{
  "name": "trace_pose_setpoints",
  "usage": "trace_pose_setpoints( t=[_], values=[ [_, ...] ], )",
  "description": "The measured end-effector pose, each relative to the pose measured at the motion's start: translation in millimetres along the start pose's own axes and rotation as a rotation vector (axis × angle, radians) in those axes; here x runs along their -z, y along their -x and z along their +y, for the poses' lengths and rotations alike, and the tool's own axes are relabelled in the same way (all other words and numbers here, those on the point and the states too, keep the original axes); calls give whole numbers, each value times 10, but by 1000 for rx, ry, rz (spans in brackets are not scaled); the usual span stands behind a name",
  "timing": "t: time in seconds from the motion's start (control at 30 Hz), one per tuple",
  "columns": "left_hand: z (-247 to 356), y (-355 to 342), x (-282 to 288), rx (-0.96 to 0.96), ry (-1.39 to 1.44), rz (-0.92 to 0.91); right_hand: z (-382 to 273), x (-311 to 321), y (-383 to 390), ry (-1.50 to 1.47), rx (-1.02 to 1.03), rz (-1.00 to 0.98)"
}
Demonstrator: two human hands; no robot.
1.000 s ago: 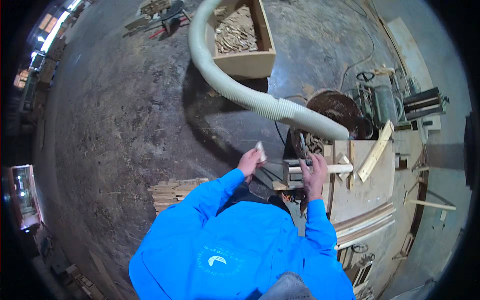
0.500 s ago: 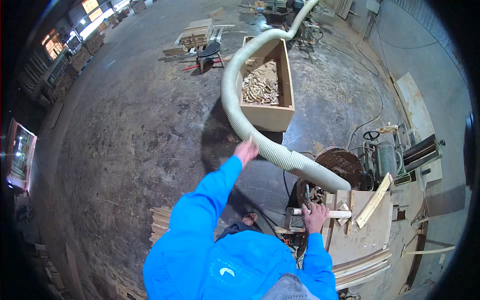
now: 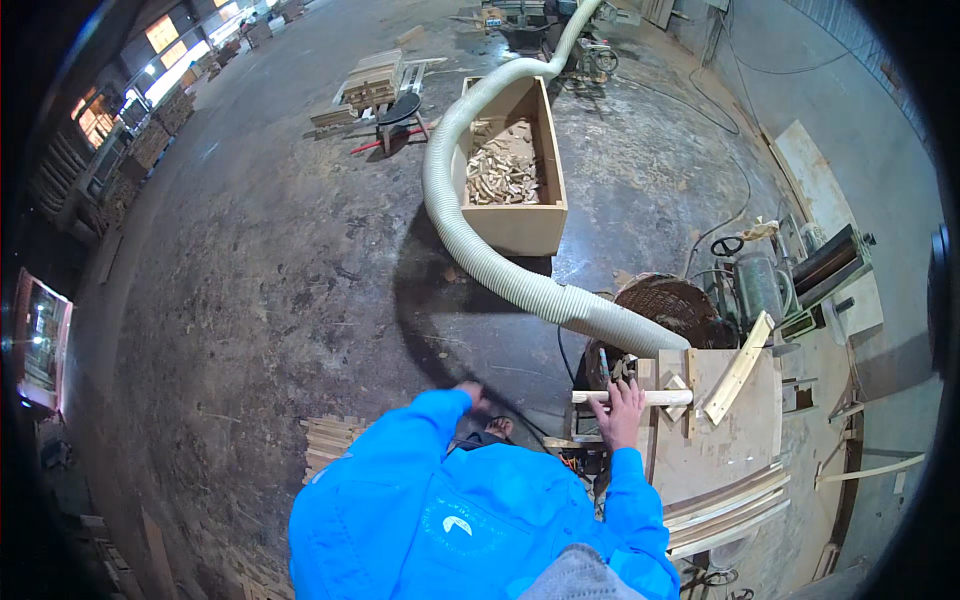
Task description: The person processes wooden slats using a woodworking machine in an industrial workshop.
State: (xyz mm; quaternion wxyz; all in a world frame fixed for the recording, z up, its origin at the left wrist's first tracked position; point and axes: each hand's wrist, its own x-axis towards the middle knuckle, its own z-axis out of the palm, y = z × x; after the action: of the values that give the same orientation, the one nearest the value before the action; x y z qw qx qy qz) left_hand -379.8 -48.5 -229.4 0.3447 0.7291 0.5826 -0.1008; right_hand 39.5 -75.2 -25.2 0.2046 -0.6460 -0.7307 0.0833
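My right hand [image 3: 622, 408] grips a long pale rounded piece of wood [image 3: 660, 397] lying crosswise on the work board [image 3: 728, 445] of the machine at my lower right. An angled wooden fence strip [image 3: 736, 372] and a small slanted wood block [image 3: 676, 385] sit on that board beside it. My left hand [image 3: 472, 393] is low over the floor to the left, partly behind my blue sleeve and blurred, so its grip is unclear. A stack of thin strips [image 3: 682, 520] lies along the board's near edge.
A corrugated hose [image 3: 500, 280] curves past a wooden bin of offcuts [image 3: 510, 230] toward the machine. A wicker basket [image 3: 680, 305] sits behind the board. A stool [image 3: 400, 108] stands ahead, wood slats [image 3: 328, 440] lie at lower left, and machinery [image 3: 760, 285] lines the right wall.
My left hand held a small light piece, then reached forward toward the bin without it visible, and has now drawn back and down. My right hand stays on the wood; my view has tilted up.
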Motion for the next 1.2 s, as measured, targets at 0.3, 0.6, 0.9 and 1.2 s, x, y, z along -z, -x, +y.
trace_pose_setpoints(
  t=[0.3,0.6,0.9,1.2],
  values=[
    [-433,1268,-857,254,6,-388,26,30,333,39,6,-41],
    [162,54,422,30,423,213,-205,467,986,-276,-259,256],
    [1845,-695,1295,-319,692,412,276,1099,2674,159,-994,869],
    [3060,-206,927,-581,221,216,999,1360,3247,291,-1328,897]
  ],
)
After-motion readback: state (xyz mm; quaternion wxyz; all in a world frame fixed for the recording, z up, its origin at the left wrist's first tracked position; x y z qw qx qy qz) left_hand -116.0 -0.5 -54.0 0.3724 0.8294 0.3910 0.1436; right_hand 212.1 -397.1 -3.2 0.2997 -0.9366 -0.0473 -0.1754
